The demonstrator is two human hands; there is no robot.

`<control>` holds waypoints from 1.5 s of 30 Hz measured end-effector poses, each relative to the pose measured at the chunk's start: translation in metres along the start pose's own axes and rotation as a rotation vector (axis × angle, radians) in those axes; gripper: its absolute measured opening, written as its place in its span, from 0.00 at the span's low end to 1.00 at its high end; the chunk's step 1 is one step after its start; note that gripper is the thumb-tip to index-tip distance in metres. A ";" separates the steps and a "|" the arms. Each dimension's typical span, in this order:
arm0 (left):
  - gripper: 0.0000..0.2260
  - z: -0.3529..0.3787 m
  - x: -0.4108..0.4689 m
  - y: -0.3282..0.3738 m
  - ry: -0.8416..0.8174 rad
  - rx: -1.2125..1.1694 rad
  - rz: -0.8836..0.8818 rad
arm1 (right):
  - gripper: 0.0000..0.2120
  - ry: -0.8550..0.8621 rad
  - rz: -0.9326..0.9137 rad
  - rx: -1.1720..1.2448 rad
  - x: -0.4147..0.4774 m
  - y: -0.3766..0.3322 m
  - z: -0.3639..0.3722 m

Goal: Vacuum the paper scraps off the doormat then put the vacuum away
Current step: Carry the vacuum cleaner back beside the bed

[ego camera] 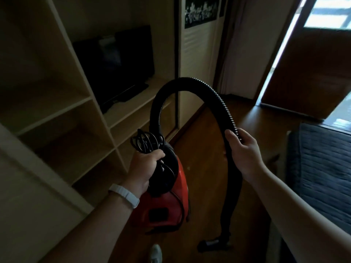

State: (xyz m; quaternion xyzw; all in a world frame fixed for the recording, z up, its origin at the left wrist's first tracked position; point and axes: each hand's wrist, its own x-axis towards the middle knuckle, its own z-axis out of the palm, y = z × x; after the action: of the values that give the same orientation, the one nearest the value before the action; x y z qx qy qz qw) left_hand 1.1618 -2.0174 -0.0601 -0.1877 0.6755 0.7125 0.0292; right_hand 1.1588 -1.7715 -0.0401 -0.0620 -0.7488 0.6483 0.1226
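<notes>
A red canister vacuum (167, 204) with a black top hangs off the floor in the middle of the view. My left hand (144, 168) grips its black handle together with a coiled black power cord (147, 142). A black ribbed hose (190, 86) arches up from the vacuum and down to the right, where my right hand (245, 150) holds it. Below that hand the black wand (230, 196) hangs down to a floor nozzle (212, 244) just above or on the wooden floor. No doormat or paper scraps are in view.
A pale wooden shelf unit (98, 114) with open compartments fills the left, with a dark television (115, 65) on it. A dark quilted seat (321, 171) stands at the right. A brown door (311, 73) stands open at the back right. A shoe (156, 253) shows at the bottom.
</notes>
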 end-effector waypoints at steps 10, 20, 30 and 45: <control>0.05 -0.012 0.165 0.061 -0.204 0.080 -0.043 | 0.10 0.222 0.011 -0.077 0.092 -0.017 0.075; 0.06 0.043 0.270 0.092 -0.317 0.187 -0.002 | 0.11 0.392 0.053 -0.017 0.164 -0.001 0.070; 0.06 0.154 0.377 0.124 -0.339 0.224 -0.087 | 0.14 0.400 0.073 0.091 0.321 0.041 0.043; 0.08 0.297 0.528 0.182 -0.363 0.281 0.015 | 0.11 0.419 0.034 0.064 0.508 0.055 -0.023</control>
State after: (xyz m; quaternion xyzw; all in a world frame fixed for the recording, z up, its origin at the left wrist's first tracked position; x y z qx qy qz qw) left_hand 0.5504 -1.8558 -0.0440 -0.0453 0.7531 0.6338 0.1708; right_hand 0.6726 -1.6129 -0.0390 -0.2043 -0.6847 0.6468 0.2667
